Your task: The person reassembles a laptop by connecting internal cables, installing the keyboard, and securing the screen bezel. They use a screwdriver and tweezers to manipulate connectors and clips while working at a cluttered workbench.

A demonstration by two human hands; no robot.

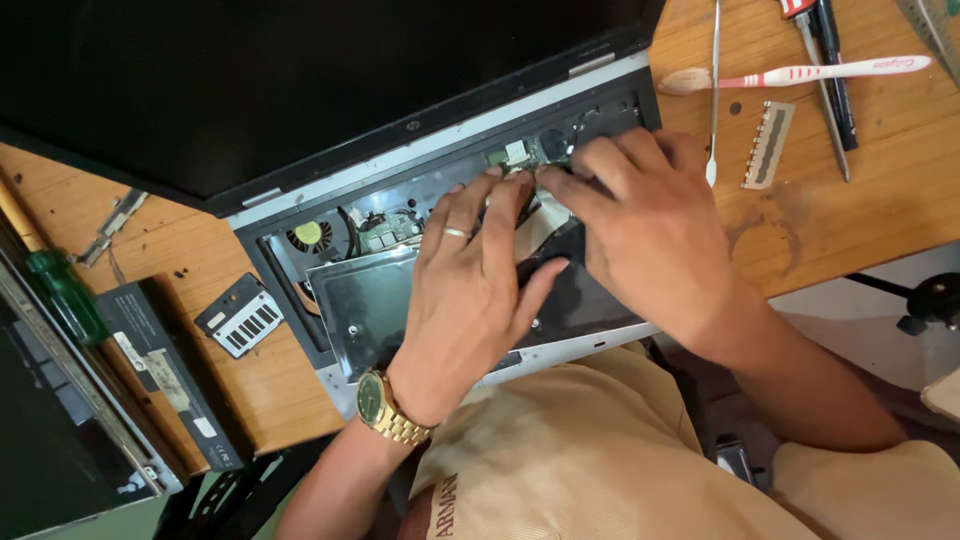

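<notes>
An opened laptop [330, 110] lies on a wooden desk [850, 200], its keyboard removed so the fan [310, 235] and circuit board show. My left hand [470, 290], wearing a ring and a gold watch, rests over the inner metal plate [365, 300] with fingertips at the board near the hinge. My right hand [650, 230] sits beside it, fingertips pinching at a small part by the board; what they grip is hidden. Both hands meet at the top middle of the open chassis.
A toothbrush [800, 73], a thin metal pry tool [713, 90], a screwdriver [825, 70] and a small comb-like strip [768, 145] lie at the right. A laptop battery [165, 375], a small cover [240, 315], a green-handled screwdriver [65, 295] and another laptop [50, 420] lie left.
</notes>
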